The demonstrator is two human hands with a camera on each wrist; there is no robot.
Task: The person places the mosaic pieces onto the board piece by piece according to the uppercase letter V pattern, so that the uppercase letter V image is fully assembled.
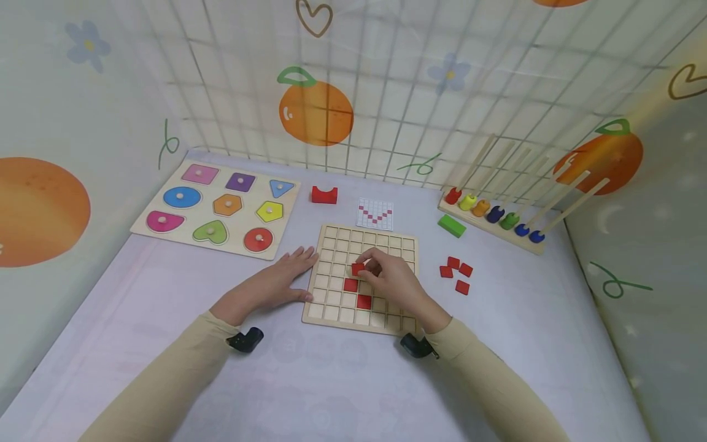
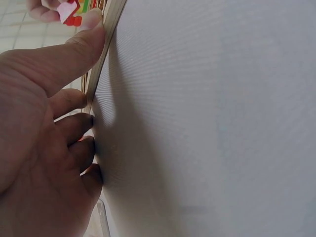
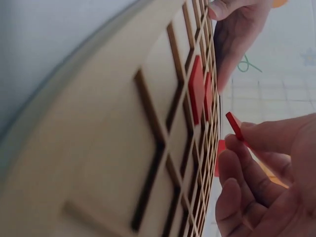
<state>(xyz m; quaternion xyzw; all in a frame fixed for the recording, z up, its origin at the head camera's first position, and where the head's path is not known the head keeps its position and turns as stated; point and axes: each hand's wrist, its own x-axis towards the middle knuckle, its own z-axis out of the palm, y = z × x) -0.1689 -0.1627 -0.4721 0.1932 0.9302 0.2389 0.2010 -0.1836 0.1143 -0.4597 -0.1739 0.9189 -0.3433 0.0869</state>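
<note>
A wooden grid board lies flat in front of me. Two red square tiles sit in its cells, one nearer me and one diagonally up to the left. My right hand pinches another red tile between thumb and fingertips, raised over the board's middle. Along the board's left edge rests my left hand, its fingers extended and the thumb against the rim. A small printed pattern card, with red squares in a V shape, is just behind the board.
Several loose red tiles lie right of the board. Behind them are a green block and a bead rack with upright pegs. A knobbed shape puzzle occupies the back left, beside a red notched block.
</note>
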